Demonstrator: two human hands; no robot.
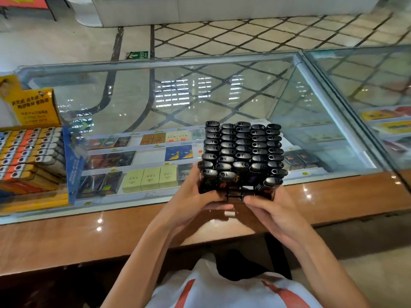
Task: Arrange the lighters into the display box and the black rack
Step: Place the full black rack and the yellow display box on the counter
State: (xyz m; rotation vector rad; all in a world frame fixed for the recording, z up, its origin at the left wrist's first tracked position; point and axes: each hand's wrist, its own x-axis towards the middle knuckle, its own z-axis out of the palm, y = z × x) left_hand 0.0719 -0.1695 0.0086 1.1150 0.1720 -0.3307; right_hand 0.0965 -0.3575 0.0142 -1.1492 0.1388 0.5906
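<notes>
Head view, nearest: two bare forearms reach forward over the wooden edge of the counter (66, 236).
left hand (195, 196): its fingers curl round the near-left corner of the black rack (235, 194), thumb lying along the base, likely carrying half the load.
right hand (273, 210): its fingers wrap the near-right corner in a mirrored grip, which seems meant to keep the load level.
black rack: held over the counter's near edge, tipped slightly toward the camera; whether its far end rests on the glass cannot be told.
black lighters (242, 150): packed upright in rows, heads up, filling the rack; two hands probably guard against a spill.
display box (75, 165): far left on the counter, well apart from the rack.
boxed lighters (29, 147): orange, yellow and grey, lying in slanted rows, presumably so shoppers see them.
glass top (200, 96): beyond, with cigarette packs (151, 177) shelved beneath.
</notes>
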